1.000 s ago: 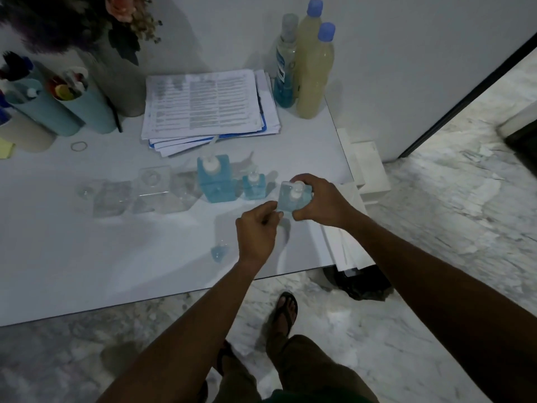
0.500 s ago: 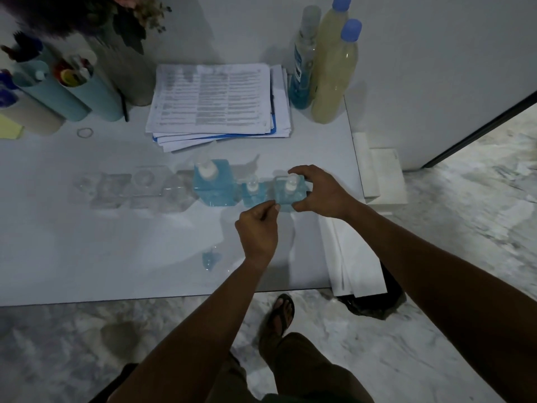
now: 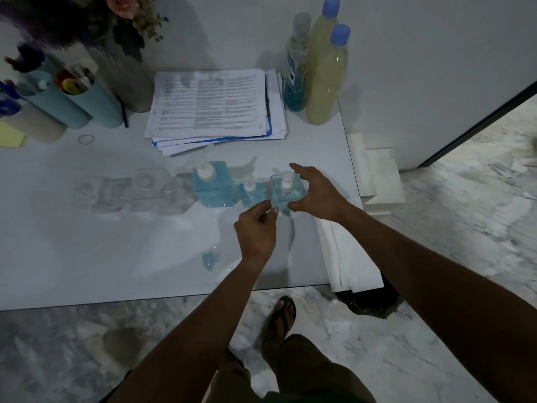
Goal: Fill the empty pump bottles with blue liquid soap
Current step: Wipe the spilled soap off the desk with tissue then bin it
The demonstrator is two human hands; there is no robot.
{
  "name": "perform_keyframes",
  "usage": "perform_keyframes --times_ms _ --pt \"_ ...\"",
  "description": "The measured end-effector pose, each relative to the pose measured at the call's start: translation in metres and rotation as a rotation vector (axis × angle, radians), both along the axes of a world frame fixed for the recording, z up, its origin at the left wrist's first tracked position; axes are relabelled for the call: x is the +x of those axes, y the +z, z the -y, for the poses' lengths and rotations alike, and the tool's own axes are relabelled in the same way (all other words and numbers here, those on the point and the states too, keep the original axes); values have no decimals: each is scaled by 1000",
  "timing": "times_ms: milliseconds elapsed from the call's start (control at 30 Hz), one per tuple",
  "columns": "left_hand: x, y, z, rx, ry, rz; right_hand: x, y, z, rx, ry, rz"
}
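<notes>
Three pump bottles with blue soap stand in a row on the white table (image 3: 87, 242): a large one (image 3: 213, 184), a small one (image 3: 250, 194) and a mid-sized one (image 3: 286, 191). My right hand (image 3: 318, 194) hovers open just right of the mid-sized bottle, fingers spread around it without gripping. My left hand (image 3: 257, 231) sits in front of that bottle, thumb and forefinger pinched together at its lower left corner. Several empty clear bottles (image 3: 139, 191) lie left of the row.
A tall bottle with blue liquid (image 3: 295, 74) and two yellow-filled bottles (image 3: 327, 80) stand by the wall. A paper stack (image 3: 215, 106), pen cups (image 3: 72, 97) and a vase are at the back. A small blue spill or piece (image 3: 210, 259) lies near the front edge.
My right hand set the mid-sized bottle down beside the small one and let go, opening its fingers. My left hand stayed pinched close in front.
</notes>
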State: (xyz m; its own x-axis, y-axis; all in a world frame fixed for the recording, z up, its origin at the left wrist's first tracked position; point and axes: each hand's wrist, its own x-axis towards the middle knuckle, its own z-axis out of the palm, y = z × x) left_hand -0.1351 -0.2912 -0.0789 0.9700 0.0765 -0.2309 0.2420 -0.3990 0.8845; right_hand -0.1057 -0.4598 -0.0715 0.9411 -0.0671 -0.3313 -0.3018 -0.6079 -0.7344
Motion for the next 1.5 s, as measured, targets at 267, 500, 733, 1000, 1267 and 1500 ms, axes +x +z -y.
perform_keyframes --times_ms 267,500,733,1000,1267,1500 --pt "-11 7 -25 84 -125 -51 -33 4 -9 -88 -246 113" --pt "-42 9 -49 175 -560 -54 -121 -1 -40 -195 -585 144" --pt "-60 1 -41 237 -917 70 -202 -15 -53 -475 -678 71" --pt "-58 -15 5 415 -1021 283 -193 -20 -28 -579 -568 118" --pt "-72 -43 24 613 -960 300 -179 -39 -7 -652 -483 131" --pt "-76 -45 30 598 -895 241 -178 -16 11 -196 -895 152"
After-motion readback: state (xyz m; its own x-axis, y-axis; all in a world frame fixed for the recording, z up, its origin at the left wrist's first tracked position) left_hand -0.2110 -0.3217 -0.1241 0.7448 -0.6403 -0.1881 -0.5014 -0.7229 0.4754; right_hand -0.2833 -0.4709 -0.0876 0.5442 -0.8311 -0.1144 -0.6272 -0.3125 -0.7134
